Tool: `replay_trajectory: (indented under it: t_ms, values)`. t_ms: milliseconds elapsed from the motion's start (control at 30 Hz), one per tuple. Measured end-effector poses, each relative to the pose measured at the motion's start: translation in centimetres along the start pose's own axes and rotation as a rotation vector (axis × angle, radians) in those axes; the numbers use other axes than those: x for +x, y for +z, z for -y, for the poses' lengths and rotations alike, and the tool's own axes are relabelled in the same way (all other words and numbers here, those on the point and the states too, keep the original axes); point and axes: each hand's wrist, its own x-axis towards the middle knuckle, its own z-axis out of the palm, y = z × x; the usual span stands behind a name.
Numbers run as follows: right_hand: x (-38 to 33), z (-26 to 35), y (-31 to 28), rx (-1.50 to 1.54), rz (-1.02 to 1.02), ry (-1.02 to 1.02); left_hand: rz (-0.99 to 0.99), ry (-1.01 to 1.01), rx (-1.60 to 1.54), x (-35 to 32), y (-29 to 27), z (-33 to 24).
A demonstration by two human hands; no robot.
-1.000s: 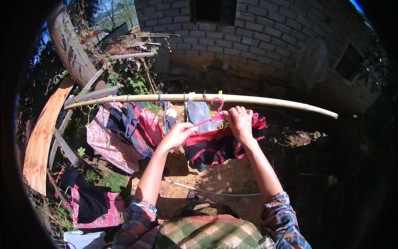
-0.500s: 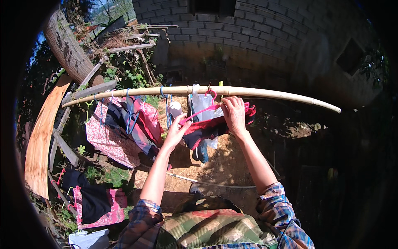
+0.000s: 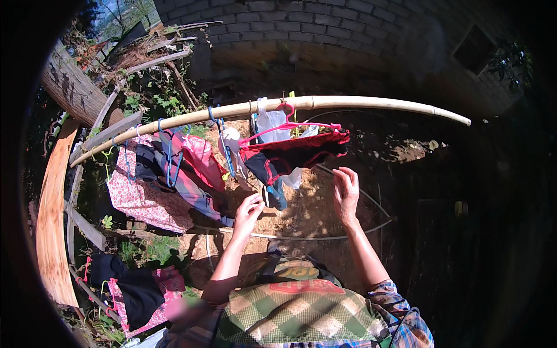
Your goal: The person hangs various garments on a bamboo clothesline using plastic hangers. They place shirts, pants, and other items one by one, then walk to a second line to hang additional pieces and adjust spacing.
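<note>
While a red-and-black garment hangs on a pink hanger from the bamboo pole, both hands hover just below it. Left hand and right hand are open, each grip empty.

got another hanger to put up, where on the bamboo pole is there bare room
The long pale bamboo pole is bare from the pink plastic hanger carrying the red-and-black garment out to its right tip. Left of that it is crowded: the white plastic bag, blue hangers and bunched pink and floral clothes. Both the left hand and right hand are empty below.
</note>
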Motion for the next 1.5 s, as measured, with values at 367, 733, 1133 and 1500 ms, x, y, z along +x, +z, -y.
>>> replay_trajectory:
  t_ms: [367,733,1133,1500]
  values:
    - [-34.3,-5.3,-8.4,-0.296,0.811,0.828,0.419,-0.382,0.157,-2.3,2.1,9.9]
    - [-47.4,-4.6,-22.6,-0.036,0.284,1.622,0.949,-0.485,0.689,-5.9,15.4,21.2]
    - [-62.5,-7.8,-25.5,0.418,-0.161,1.974,1.146,-0.446,0.973,-8.4,40.4,20.0]
    - [-59.6,-17.3,-37.5,0.363,-0.742,2.058,1.344,-0.444,1.248,-6.5,60.8,22.5]
